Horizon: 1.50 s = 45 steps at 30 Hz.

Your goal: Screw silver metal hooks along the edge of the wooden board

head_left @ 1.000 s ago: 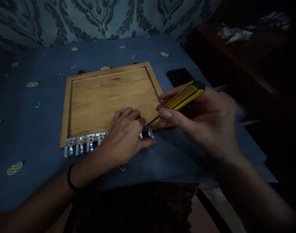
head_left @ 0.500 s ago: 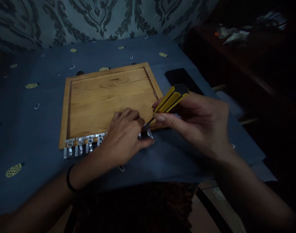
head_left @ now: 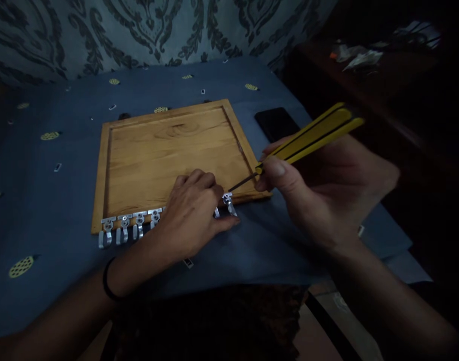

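A framed wooden board [head_left: 172,145] lies on the blue cloth, with several silver metal hooks [head_left: 140,220] along its near edge. My left hand [head_left: 193,215] rests over that edge, hiding some of the hooks. Its thumb and fingers close around the rightmost visible hook [head_left: 228,202], steadying it against the board. In my right hand [head_left: 319,185] is a yellow and black screwdriver [head_left: 308,135], gripped near the front of the handle. The shaft slants down to the left, its tip close to the top of that hook; whether they touch I cannot tell.
Right of the board lies a black phone-like slab [head_left: 276,124]. The blue patterned cloth [head_left: 63,200] covers the table. A patterned curtain or wall covering [head_left: 150,30] stands behind. Crumpled plastic [head_left: 362,57] sits on a dark surface at the upper right.
My right hand has moved right, tipping the screwdriver from steep to a flatter slant. Its tip has lifted off the hook's screw area, which now shows. My left hand stays in place.
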Motion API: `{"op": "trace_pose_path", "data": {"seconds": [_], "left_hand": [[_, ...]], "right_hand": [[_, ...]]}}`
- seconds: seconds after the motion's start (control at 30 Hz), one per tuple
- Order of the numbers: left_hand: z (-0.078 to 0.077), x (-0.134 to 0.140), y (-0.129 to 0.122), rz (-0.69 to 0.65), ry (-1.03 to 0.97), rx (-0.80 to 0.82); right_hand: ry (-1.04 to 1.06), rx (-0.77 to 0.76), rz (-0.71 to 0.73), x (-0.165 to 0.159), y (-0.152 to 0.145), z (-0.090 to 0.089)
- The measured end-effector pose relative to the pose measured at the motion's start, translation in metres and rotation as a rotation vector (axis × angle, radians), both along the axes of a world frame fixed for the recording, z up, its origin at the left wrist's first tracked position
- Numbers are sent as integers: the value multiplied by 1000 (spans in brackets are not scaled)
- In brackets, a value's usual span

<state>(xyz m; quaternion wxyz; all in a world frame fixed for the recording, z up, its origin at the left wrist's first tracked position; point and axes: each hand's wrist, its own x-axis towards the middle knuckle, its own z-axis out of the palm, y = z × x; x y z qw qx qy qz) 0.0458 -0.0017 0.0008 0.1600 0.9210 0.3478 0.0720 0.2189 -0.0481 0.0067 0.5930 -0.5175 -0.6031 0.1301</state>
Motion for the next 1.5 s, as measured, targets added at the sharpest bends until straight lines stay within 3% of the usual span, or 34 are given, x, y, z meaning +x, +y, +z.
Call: {"op": "trace_pose_path", "data": {"seconds": [0.6,1.07,1.3,1.5], "left_hand": [[1,1,0,5,22,-9],[2,2,0,17,24,-48],[-1,0,1,9,13,-16],[-1,0,1,12,23,-8]], "right_hand": [[-88,-68,4,3,3,-13],[-152,-19,25,1,7,-12],[-107,132,-205,-2,-3,-1],[-219,101,-87,7,0,-12]]}}
